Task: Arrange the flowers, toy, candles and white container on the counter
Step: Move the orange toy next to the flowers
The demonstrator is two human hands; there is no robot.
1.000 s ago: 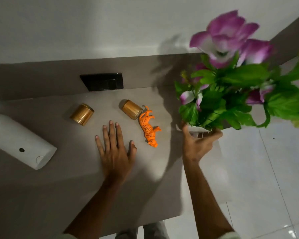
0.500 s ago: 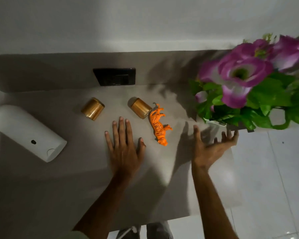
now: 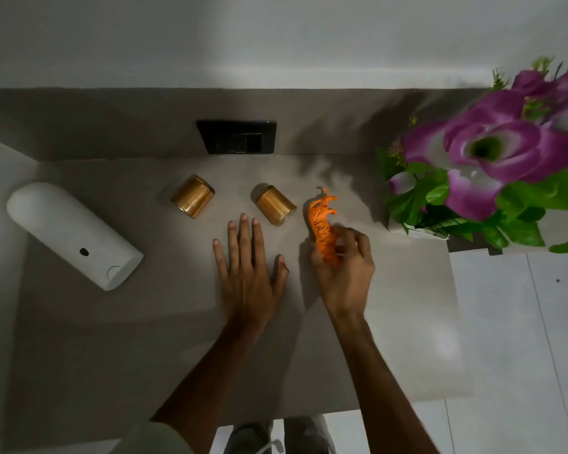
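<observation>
Grey bench (image 3: 112,355), seen from overhead. Left hand (image 3: 248,273) lies flat, palm down, fingers spread, grasping nothing, at bench centre. Right hand (image 3: 343,270) just at its 3 o'clock, fingers curled around the rear half of the orange tiger toy (image 3: 322,221); toy's head end sticks out toward 12 o'clock, beyond the fingertips. Cannot tell if the toy is lifted or still touching the bench.

Two gold candles: left candle (image 3: 193,196) at 11 o'clock from the left hand, right candle (image 3: 275,205) at 12 to 1 o'clock from it, close to the fingertips but apart. Both look tilted in this wide view, tops leaning toward 12 o'clock. The right candle is just beside the toy, at its 9 o'clock, with a small gap.

White container (image 3: 73,234) lying on its side at far 9 o'clock, rounded end toward 10 o'clock, flat end toward 4 o'clock, a small dark spot on its side. Well apart from the candles.

Flowers (image 3: 492,158), purple-and-white blooms with green leaves, in a white pot (image 3: 418,231) at 2 o'clock from the right hand, sitting at the bench's right edge; no hand is touching them. Blooms are partly blurred.

Black wall plate (image 3: 236,136) at 12 o'clock on the backsplash. White tile floor (image 3: 518,355) at 3 o'clock.
</observation>
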